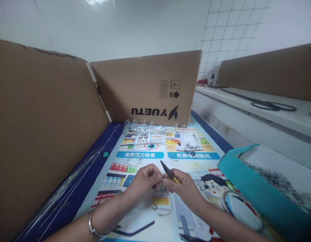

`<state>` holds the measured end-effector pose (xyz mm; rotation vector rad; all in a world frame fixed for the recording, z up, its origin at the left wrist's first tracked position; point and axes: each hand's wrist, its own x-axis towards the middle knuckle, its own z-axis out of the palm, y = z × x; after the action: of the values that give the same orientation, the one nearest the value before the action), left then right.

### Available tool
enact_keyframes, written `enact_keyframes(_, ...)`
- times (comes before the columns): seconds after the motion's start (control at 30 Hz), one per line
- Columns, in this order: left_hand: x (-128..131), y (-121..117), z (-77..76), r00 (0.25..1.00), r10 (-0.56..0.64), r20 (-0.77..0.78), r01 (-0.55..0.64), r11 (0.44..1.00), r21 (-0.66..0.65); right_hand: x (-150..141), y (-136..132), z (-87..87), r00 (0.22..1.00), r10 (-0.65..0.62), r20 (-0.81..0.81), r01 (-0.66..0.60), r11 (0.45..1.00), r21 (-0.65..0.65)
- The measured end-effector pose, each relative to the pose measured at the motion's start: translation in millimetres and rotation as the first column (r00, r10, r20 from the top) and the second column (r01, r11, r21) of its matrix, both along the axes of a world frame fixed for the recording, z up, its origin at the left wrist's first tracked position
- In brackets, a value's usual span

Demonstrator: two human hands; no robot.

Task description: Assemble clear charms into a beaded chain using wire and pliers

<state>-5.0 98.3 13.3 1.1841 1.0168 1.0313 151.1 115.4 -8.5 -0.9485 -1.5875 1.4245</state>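
Note:
My left hand [150,176] and my right hand [179,183] meet above the middle of the printed table cover. The right fingers are wrapped round a pair of pliers [168,170] with dark jaws and a yellow handle, jaws pointing up and left. Thumb and finger of the left are pinched together at the right fingertips; what they hold is too small to make out. Below both hands hangs or lies a thin wire loop [170,210] with a small round silvery piece [154,206] beside it. I cannot tell whether the loop is held.
Clear wire pieces [150,128] lie along the upright cardboard [145,87]; dark rings [192,148] lie nearer. Long straight wires [62,195] run along the left edge. At right stand a teal box [261,188] of metal pieces and a round spool-like item [242,208]; a dark tool [193,238] is in front.

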Motion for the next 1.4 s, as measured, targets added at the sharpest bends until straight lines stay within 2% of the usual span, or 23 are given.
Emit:
enact_keyframes(0.07,-4.9,-3.2,1.6,1.000,-0.012,0.021,0.012,1.000,0.016,-0.7,-1.0,1.7,1.000,-0.010,0.027,0.010,1.000,0.009)
enact_keyframes(0.17,-15.9,-3.6,4.8,0.998,0.051,-0.023,-0.049,0.997,0.064,1.4,2.5,0.6,0.983,-0.098,0.153,0.084,0.992,0.096)
enact_keyframes(0.23,-24.5,-1.9,6.4,0.995,0.097,-0.017,-0.095,0.992,0.078,5.4,8.4,-4.2,0.939,-0.206,0.274,0.136,0.957,0.255)
enact_keyframes(0.27,-28.7,-0.8,6.7,0.994,0.104,0.012,-0.105,0.992,0.074,7.9,12.1,-7.5,0.912,-0.267,0.311,0.140,0.916,0.377)
enact_keyframes(0.33,-35.6,1.3,6.3,0.990,0.097,0.104,-0.102,0.994,0.044,13.4,19.6,-14.4,0.878,-0.351,0.325,0.073,0.770,0.633)
enact_keyframes(0.37,-38.1,2.2,5.5,0.984,0.090,0.153,-0.094,0.995,0.019,16.0,22.7,-17.0,0.865,-0.392,0.313,0.036,0.671,0.741)
enact_keyframes(0.43,-41.2,3.6,3.2,0.969,0.091,0.230,-0.085,0.996,-0.036,20.0,26.5,-19.2,0.829,-0.464,0.312,-0.063,0.477,0.877)
enact_keyframes(0.47,-42.0,4.1,1.9,0.961,0.097,0.259,-0.085,0.995,-0.056,21.4,27.0,-18.6,0.806,-0.497,0.321,-0.117,0.398,0.910)
enact_keyframes(0.53,-42.6,4.5,-0.2,0.950,0.105,0.295,-0.085,0.993,-0.079,22.9,25.8,-15.0,0.756,-0.555,0.348,-0.219,0.287,0.933)
enact_keyframes(0.63,-42.7,3.7,-1.2,0.945,0.111,0.307,-0.086,0.992,-0.094,23.5,21.8,-8.0,0.702,-0.613,0.364,-0.315,0.191,0.929)
enact_keyframes(0.83,-42.5,3.1,-0.6,0.942,0.123,0.311,-0.081,0.986,-0.143,24.7,16.2,-0.3,0.684,-0.651,0.328,-0.383,0.062,0.922)
enact_keyframes(0.93,-42.2,3.7,-1.4,0.948,0.130,0.291,-0.085,0.983,-0.163,24.8,13.8,2.1,0.688,-0.659,0.304,-0.392,0.015,0.920)
enact_keyframes(1.2,-43.1,4.3,-6.4,0.950,0.112,0.292,-0.065,0.984,-0.165,24.9,13.4,2.2,0.687,-0.666,0.291,-0.395,-0.005,0.919)
enact_keyframes(1.4,-42.8,6.2,-8.8,0.943,0.144,0.300,-0.082,0.974,-0.209,28.2,14.7,-0.1,0.683,-0.659,0.315,-0.411,0.010,0.911)
